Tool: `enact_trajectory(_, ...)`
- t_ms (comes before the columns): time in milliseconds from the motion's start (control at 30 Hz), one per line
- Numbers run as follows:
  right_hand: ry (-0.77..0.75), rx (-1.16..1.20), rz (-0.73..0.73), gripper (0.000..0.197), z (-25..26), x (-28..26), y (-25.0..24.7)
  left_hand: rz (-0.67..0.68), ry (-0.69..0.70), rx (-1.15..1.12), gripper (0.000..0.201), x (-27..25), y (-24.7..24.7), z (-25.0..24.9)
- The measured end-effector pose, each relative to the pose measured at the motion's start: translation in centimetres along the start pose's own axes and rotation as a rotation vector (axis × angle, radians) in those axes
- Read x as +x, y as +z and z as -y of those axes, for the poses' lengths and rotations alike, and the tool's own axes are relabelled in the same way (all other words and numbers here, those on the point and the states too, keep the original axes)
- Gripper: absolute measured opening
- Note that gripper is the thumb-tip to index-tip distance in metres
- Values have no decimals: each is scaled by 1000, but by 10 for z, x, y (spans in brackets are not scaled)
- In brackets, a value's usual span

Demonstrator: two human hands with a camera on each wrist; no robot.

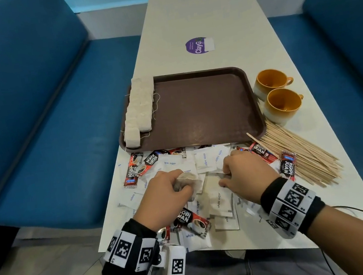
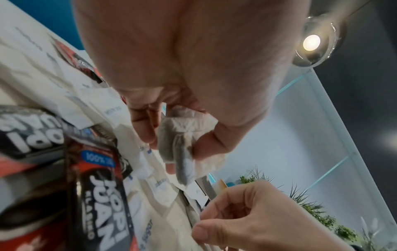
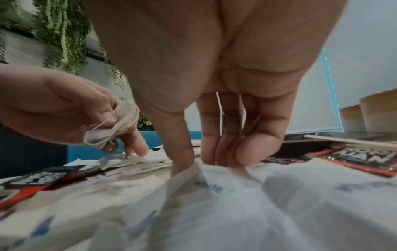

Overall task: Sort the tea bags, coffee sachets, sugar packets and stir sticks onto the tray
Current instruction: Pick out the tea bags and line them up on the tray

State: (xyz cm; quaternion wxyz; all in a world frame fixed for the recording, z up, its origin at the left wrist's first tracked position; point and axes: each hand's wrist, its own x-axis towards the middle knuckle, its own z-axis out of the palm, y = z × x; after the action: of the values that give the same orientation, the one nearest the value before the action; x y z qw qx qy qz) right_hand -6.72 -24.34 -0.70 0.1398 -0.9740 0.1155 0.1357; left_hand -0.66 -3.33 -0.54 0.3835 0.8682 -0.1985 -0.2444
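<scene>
A brown tray (image 1: 207,111) holds a row of tea bags (image 1: 140,110) along its left side. In front of it lies a mixed pile of white sugar packets (image 1: 204,162) and red-black coffee sachets (image 1: 134,171). My left hand (image 1: 182,183) grips a crumpled tea bag (image 1: 187,179) above the pile; the left wrist view shows the tea bag (image 2: 178,135) bunched between thumb and fingers. My right hand (image 1: 223,173) reaches down into the pile, where thumb and fingers pinch the raised edge of a sugar packet (image 3: 214,186). Wooden stir sticks (image 1: 298,156) fan out to the right.
Two orange cups (image 1: 270,81) (image 1: 283,103) stand right of the tray, just behind the stir sticks. A purple sticker (image 1: 197,46) marks the table's far half. Blue bench seats run along both sides. More sachets (image 1: 193,222) lie near the table's front edge.
</scene>
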Motion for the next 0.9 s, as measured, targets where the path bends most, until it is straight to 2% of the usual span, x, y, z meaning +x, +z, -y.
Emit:
enact_trajectory(167,3,-46,10,19,0,-3,-1,-76,11,-74,18,0,0,-1)
enact_trajectory(367,-38,37,-21,15,-3,-13,-13,-114,19,-165,13,0,-4,1)
enact_trajectory(467,-134,77,43,20,-2,-20,-11,-119,0,-210,9,1,-5,5)
enact_trajectory(567,-175,94,153,21,-1,-24,-6,-116,-21,-235,21,3,-5,8)
enact_trajectory(600,-175,120,169,19,-1,-24,-5,-113,-16,-241,16,2,-4,8)
enact_trajectory(633,-169,150,168,16,-2,-23,-6,-118,-7,-248,10,2,-4,7)
enact_trajectory(733,-123,215,81,11,-8,-18,-9,-139,19,-243,9,2,-3,8)
enact_trajectory(833,-93,166,7,14,-12,-9,-7,-149,32,-209,8,2,-3,10)
enact_trajectory(900,-100,120,25,19,-12,-4,-3,-142,20,-233,7,2,-3,10)
